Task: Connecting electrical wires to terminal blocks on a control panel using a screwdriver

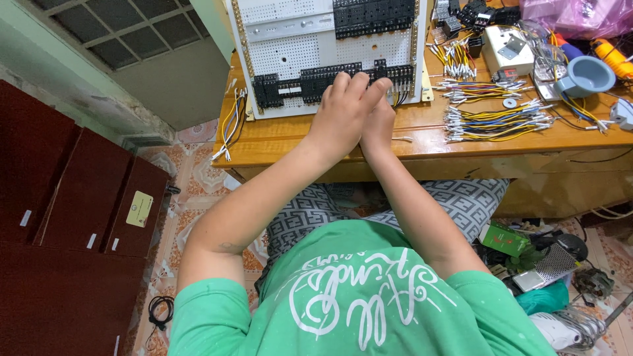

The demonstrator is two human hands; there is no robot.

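Both hands at the lower row of black terminal blocks point(330, 82) on the white perforated panel point(290, 53), which stands on the wooden worktop point(297, 135); left hand point(343, 109) lies over the right hand point(378, 122), fingers point(359, 86) nearly straight on the blocks, and whether they pinch anything I cannot tell (right fingertips hidden). Blocks look rigid, light plastic, best pressed or gripped by their sides; right of the panel, thin flexible wire bundles point(494, 122) and a grey-blue cup point(587, 76), contents not visible.
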